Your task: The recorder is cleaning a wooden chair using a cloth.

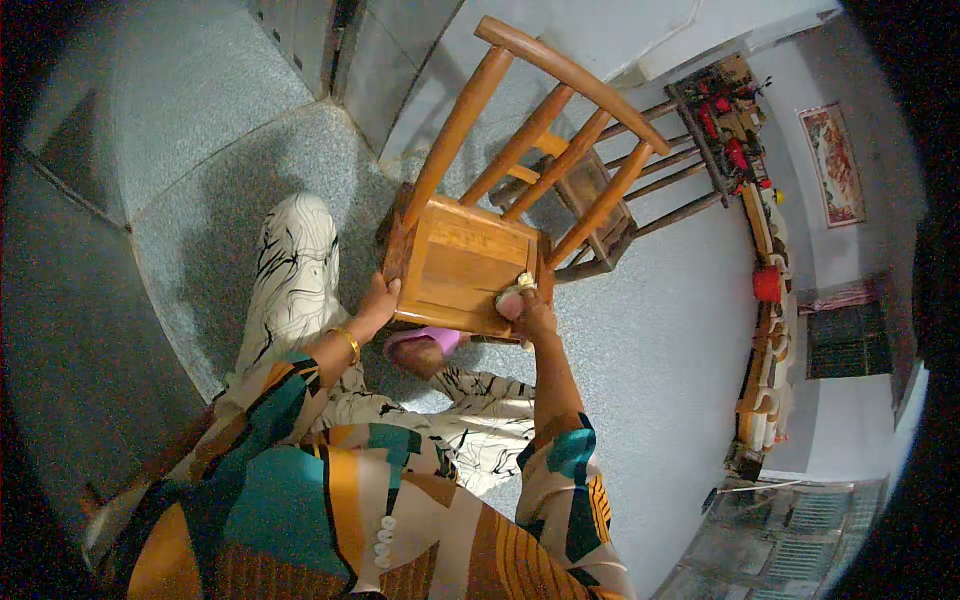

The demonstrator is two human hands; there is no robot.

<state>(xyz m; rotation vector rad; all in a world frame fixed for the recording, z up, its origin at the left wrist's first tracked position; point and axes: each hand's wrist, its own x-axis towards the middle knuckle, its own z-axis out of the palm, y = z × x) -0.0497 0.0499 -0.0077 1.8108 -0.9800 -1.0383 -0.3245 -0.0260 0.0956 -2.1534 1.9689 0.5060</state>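
A small wooden chair point(475, 265) with a slatted backrest stands tilted in front of me, its seat facing up. Against the left side of the seat, my left hand point(377, 302) has its fingers closed round the edge; a gold bracelet is on that wrist. At the near right corner of the seat is my right hand point(535, 316), closed on a crumpled pink and whitish cloth point(512, 302). The cloth touches the seat surface. Part of it is hidden under the fingers.
Behind the chair stands another, darker wooden chair point(590, 205). A foot in a pink slipper point(440, 340) is just below the seat. Along the far right wall runs a long wooden bench point(755, 400) with a red object point(767, 284). Grey doors point(385, 60) are at the back.
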